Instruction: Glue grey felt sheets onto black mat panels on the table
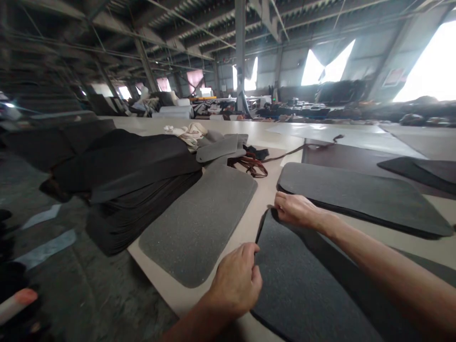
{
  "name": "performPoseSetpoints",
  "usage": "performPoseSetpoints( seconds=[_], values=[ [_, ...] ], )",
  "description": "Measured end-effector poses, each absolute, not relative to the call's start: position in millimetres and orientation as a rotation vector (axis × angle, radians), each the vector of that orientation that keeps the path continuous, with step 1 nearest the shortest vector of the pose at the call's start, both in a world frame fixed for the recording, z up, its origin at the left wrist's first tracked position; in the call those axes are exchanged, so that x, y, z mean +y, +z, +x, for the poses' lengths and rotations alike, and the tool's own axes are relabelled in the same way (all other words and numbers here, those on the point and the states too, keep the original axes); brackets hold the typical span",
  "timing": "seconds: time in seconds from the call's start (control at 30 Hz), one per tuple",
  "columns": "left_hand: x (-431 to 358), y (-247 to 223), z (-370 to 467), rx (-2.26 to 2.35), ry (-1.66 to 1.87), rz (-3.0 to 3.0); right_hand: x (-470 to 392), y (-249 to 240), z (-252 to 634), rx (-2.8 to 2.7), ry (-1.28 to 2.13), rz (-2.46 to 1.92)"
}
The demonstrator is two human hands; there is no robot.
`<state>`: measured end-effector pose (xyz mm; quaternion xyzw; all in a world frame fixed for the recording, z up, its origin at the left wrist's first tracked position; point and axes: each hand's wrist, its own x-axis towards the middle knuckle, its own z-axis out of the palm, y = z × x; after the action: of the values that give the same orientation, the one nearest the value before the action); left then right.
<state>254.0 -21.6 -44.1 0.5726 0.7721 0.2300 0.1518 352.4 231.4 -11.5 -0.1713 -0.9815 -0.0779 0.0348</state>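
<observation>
A dark grey mat-like panel [302, 280] with a fuzzy surface lies in front of me on the table. My left hand [238, 275] is closed on its left edge, fingers curled over the border. At the panel's far corner my right hand [294, 209] pinches the edge, fingertips together. Left of my hands lies a grey panel with rounded corners [203, 218], flat on the table. Beyond my right wrist rests another grey rounded panel [356, 194], with a dark layer showing under its edge.
A tall pile of black sheets [142, 166] hangs over the table's left side. Farther back are grey cut pieces [219, 148], brown straps [251, 166] and a cream cloth bundle [188, 133]. A dark brown sheet [338, 156] lies at the right. Floor shows at the left.
</observation>
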Motion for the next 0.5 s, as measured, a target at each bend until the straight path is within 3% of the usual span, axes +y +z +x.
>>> performPoseSetpoints(
  seconds=[0.5],
  values=[
    [-21, -46, 254, 2.220, 0.702, 1.654, 227, -40, 366, -2.740, -0.165, -0.500]
  ],
)
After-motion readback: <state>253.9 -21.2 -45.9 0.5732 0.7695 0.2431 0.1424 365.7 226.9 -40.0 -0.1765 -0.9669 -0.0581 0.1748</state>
